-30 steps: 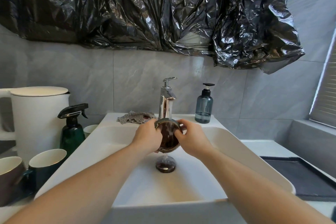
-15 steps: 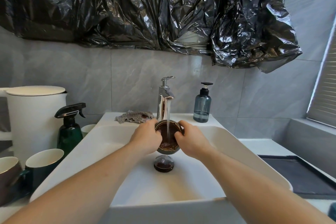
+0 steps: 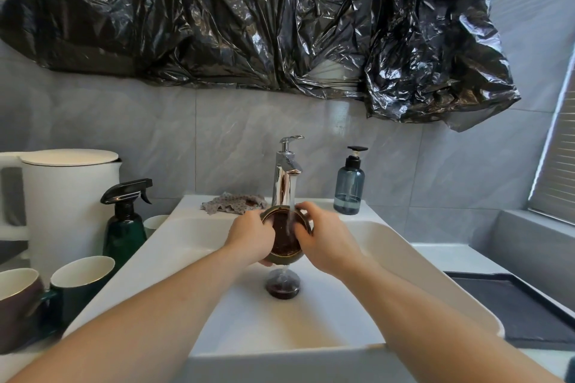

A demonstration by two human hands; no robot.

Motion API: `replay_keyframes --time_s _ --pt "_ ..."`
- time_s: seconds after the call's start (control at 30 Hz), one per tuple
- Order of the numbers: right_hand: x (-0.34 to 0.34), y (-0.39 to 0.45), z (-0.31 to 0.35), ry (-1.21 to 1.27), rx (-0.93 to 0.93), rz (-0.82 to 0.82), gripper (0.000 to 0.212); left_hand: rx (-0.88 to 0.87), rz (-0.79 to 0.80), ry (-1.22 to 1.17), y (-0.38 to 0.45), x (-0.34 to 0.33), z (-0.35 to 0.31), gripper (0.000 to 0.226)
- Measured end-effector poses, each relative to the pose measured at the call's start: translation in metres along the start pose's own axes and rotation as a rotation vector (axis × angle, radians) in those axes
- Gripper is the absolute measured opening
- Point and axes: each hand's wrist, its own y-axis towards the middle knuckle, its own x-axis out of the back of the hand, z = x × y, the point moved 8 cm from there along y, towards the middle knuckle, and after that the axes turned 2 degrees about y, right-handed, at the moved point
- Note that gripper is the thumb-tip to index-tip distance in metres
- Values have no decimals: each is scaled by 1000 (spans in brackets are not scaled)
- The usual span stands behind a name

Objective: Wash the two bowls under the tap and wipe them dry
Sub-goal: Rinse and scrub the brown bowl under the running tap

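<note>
A home washroom: white sink [image 3: 389, 246], tap [image 3: 284, 174], soap bottle [image 3: 349, 186], tiled wall [image 3: 124, 127].

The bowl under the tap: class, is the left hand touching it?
Touching. The head view shows the left hand gripping the bowl at its left rim and side, fingers curled round it, no gap visible.

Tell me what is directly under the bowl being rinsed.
Under the bowl sits the sink's dark drain stopper, with water falling onto it. The left hand covers the bowl's lower left side.
</note>
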Motion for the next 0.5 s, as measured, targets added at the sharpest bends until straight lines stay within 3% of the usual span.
replay_keyframes --time_s 0.17,0.3,0.4,0.5 --pt "-12 -3 -6 19 -67 105 29 100 1 -104 0 1 7 28" --pt "-10 -2 -12 -16 -97 113 28 150 111 -71 -1 -10 12 41" --pt "-8 -3 -13 -83 -91 118 32 78 157 115 -1 -14 9 43" --pt "-8 -2 -12 -130 -78 109 30 -29 119 182 2 -14 4 25"
